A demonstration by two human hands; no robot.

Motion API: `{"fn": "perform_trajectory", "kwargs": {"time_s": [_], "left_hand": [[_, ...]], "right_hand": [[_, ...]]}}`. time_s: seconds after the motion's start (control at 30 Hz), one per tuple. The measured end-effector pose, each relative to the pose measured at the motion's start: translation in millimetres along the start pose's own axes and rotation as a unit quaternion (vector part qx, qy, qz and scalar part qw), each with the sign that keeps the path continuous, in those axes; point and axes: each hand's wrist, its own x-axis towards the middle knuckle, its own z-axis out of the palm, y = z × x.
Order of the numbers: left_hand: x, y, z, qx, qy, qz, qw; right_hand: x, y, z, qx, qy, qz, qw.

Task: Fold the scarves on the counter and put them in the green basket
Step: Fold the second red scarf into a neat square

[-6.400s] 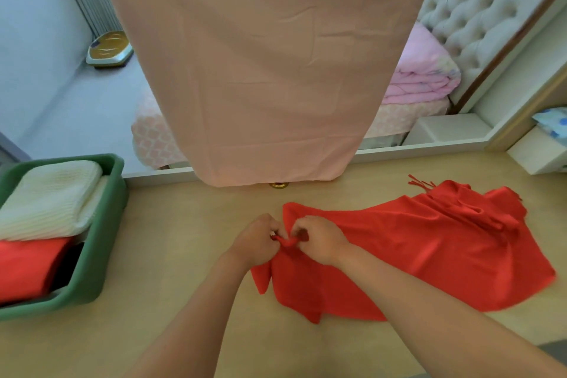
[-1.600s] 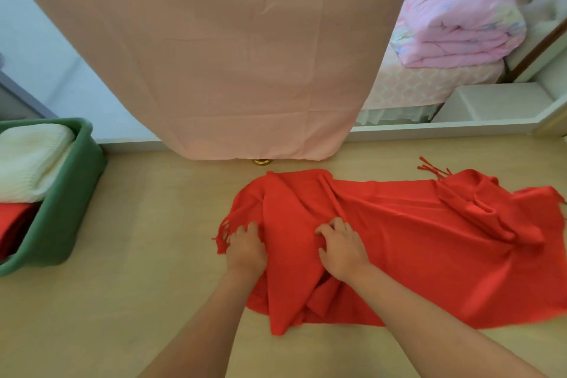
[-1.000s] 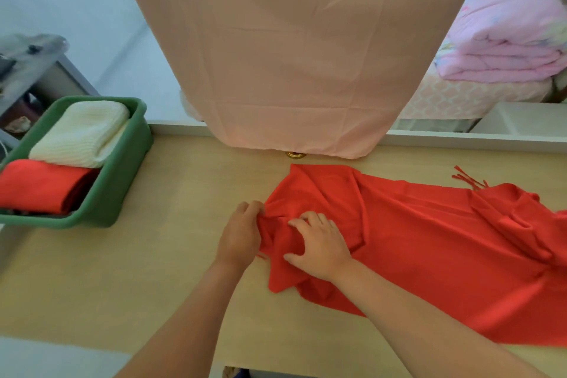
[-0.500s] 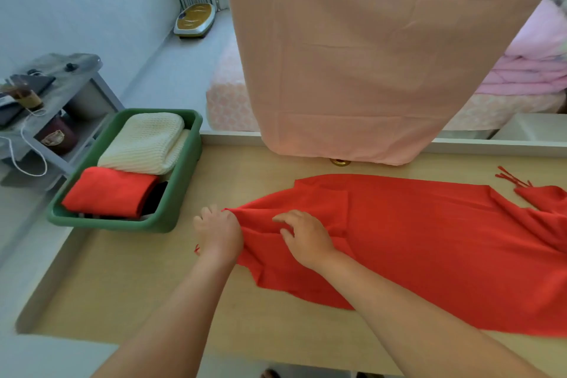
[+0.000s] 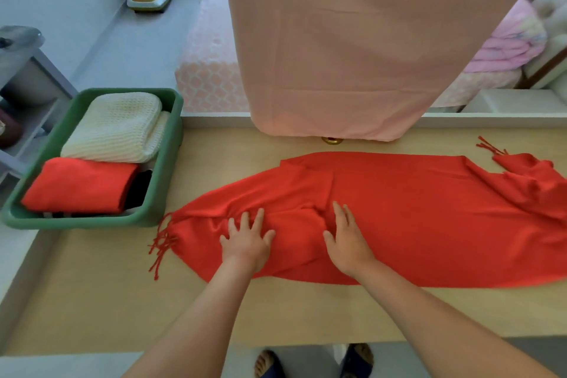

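A long red scarf (image 5: 414,218) with fringed ends lies spread across the wooden counter (image 5: 92,301). Its right end is bunched up near the frame edge. My left hand (image 5: 247,241) rests flat on its left part, fingers spread. My right hand (image 5: 346,239) lies flat on the cloth just to the right, fingers apart. Neither hand grips the fabric. The green basket (image 5: 167,169) stands at the counter's left end. It holds a folded cream knit scarf (image 5: 116,127), a folded red scarf (image 5: 76,186) and something dark beside it.
A pink cloth (image 5: 352,46) hangs down over the counter's far edge, above a small brass knob (image 5: 332,140). A bed with folded pink bedding (image 5: 509,46) lies beyond. A grey side table (image 5: 27,77) stands left of the basket. My feet show below the counter's near edge.
The scarf's left end has been pulled out leftward and laid flat, fringe now showing. Both hands let go of the cloth and now press flat on it.
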Motion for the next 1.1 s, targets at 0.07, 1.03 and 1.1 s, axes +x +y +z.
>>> {"fn": "perform_trajectory", "kwargs": {"time_s": [0.07,1.03,1.1], "left_hand": [[2,-9,-8,0.024,0.027,-0.089,0.995],[20,2,-39,0.045,0.14,0.067,0.987],[31,1,-34,0.02,0.08,0.04,0.996]], "right_hand": [[1,5,-1,-0.098,-0.039,0.001,0.994],[20,-25,-19,-0.262,-0.007,-0.029,0.964],[31,-30,-12,-0.228,-0.056,-0.049,0.971]]}}
